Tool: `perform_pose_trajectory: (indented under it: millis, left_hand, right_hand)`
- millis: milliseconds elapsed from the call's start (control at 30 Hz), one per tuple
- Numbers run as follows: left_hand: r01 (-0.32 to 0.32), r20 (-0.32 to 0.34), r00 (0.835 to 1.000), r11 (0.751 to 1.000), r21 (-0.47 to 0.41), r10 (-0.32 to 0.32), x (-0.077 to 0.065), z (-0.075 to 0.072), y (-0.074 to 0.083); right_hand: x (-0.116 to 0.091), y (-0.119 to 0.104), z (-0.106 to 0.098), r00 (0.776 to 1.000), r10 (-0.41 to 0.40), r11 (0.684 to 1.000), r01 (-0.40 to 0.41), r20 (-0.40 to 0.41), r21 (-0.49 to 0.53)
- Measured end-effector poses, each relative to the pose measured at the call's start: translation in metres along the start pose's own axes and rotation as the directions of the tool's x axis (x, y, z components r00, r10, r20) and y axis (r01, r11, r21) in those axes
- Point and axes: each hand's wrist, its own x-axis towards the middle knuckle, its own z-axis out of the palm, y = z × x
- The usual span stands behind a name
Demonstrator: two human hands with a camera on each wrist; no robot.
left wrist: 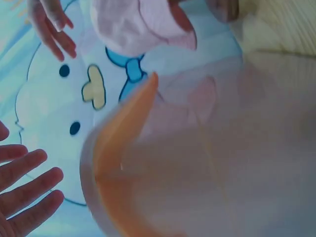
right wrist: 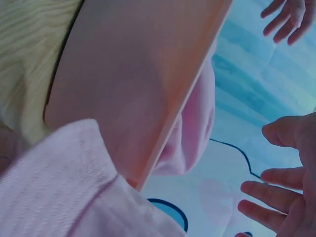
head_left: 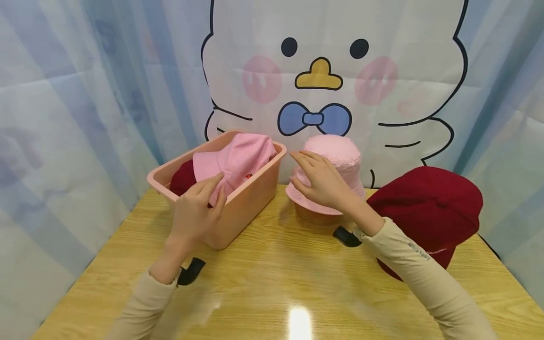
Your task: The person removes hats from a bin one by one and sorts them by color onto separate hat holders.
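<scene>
A pink cap (head_left: 250,153) with a small strawberry mark lies on top of a dark red hat (head_left: 182,178) inside the peach bin (head_left: 250,203). My left hand (head_left: 193,210) is over the bin's near rim, its fingers loosely spread in the left wrist view and holding nothing. A pink bucket hat (head_left: 333,148) sits brim down to the bin's right, on a pinkish support (head_left: 316,215). In front of this hat hovers my right hand (head_left: 320,179); the right wrist view shows its fingers (right wrist: 276,197) extended and apart, with nothing in them.
At the right, behind my forearm, stands a larger dark red cap (head_left: 429,208), partly covered by the sleeve (head_left: 420,269). Everything rests on a wood-grain table (head_left: 263,288). A curtain (head_left: 323,28) with a cartoon bird hangs directly behind.
</scene>
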Motion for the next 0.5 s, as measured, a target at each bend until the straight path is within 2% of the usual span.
perform_pose_trajectory:
  millis: [133, 267, 367, 500]
  left_hand:
    - [-0.013, -0.047, 0.999, 0.999, 0.043, 0.015, 0.001, -0.006, -0.016]
    - [-0.028, -0.045, 0.998, 0.995, 0.095, 0.032, -0.001, -0.006, -0.031]
    - [-0.050, -0.017, 0.998, 0.990, 0.132, 0.052, -0.007, -0.004, -0.041]
    - [-0.075, 0.044, 0.997, 0.982, 0.175, 0.069, -0.015, 0.003, -0.052]
  right_hand:
    - [0.023, -0.002, 0.000, 1.000, -0.011, 1.000, 0.011, 0.022, -0.007]
    - [0.046, -0.001, 0.005, 1.000, -0.028, 0.999, 0.028, 0.010, -0.034]
    - [0.061, 0.000, 0.011, 0.999, -0.031, 0.997, 0.032, 0.014, -0.063]
    - [0.078, 0.003, 0.022, 0.998, -0.001, 0.997, 0.005, 0.063, -0.073]
